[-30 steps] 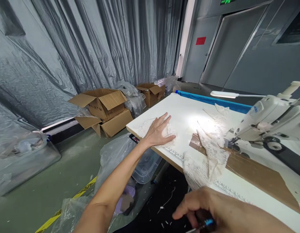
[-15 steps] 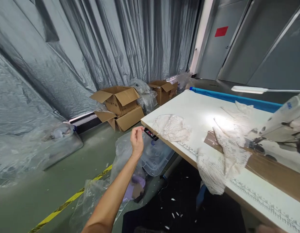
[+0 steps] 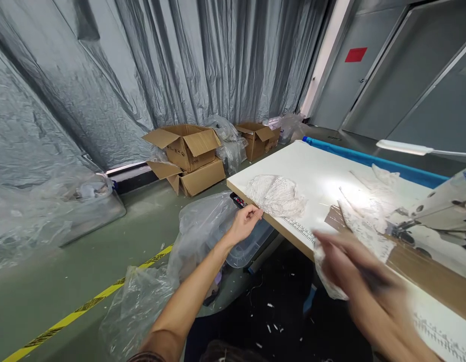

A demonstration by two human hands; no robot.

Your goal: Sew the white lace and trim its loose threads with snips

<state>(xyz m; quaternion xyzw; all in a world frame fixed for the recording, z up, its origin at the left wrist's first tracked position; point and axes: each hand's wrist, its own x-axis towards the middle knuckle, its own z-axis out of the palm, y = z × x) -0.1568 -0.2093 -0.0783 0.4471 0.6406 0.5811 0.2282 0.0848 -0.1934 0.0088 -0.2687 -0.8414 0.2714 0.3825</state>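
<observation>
White surface (image 3: 311,173) under lamp glare: left hand (image 3: 244,223) fingers pinch the lace cloth (image 3: 276,195) edge; right hand (image 3: 353,269) blurred, grip unreadable.

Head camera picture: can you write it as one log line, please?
left hand: at table edge, by lace piece | right hand: blurred, over hanging lace | grip: unclear

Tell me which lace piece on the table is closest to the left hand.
The lace piece lying flat alone at the table's near corner; the left hand is at its edge. The others lie by the sewing machine.
</observation>
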